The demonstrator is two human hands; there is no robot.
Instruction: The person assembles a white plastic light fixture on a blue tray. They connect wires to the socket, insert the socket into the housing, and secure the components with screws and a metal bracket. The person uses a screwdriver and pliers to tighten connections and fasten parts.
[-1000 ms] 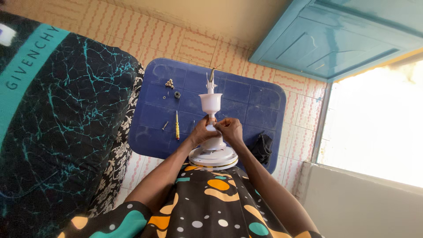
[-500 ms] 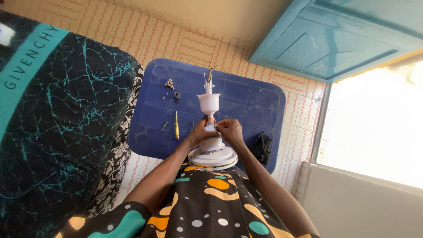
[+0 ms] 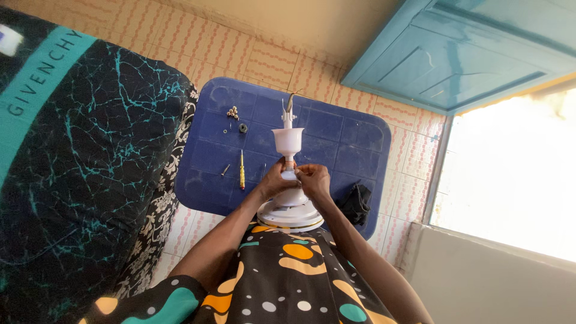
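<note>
A ceiling fan motor (image 3: pixel 290 213) stands at the near edge of the plastic table (image 3: pixel 354 138), its downrod (image 3: pixel 288 157) rising toward the table's middle, with a canopy cup (image 3: pixel 287 141) on the rod. The left hand (image 3: pixel 274 182) and right hand (image 3: pixel 314 179) meet around the rod just above the motor. Left of the hands lies a screwdriver (image 3: pixel 242 170), with a screw (image 3: pixel 225 170) further left. Near the far left corner sit a cluster of screws (image 3: pixel 232 112) and a washer (image 3: pixel 243 128). A pouch (image 3: pixel 356 203) lies at the near right corner. A mattress (image 3: pixel 78 156) stands left of the table.

The person is wearing a black garment (image 3: pixel 288 282) dotted with orange, teal and white shapes; both forearms are showing bare, no sleeves.
</note>
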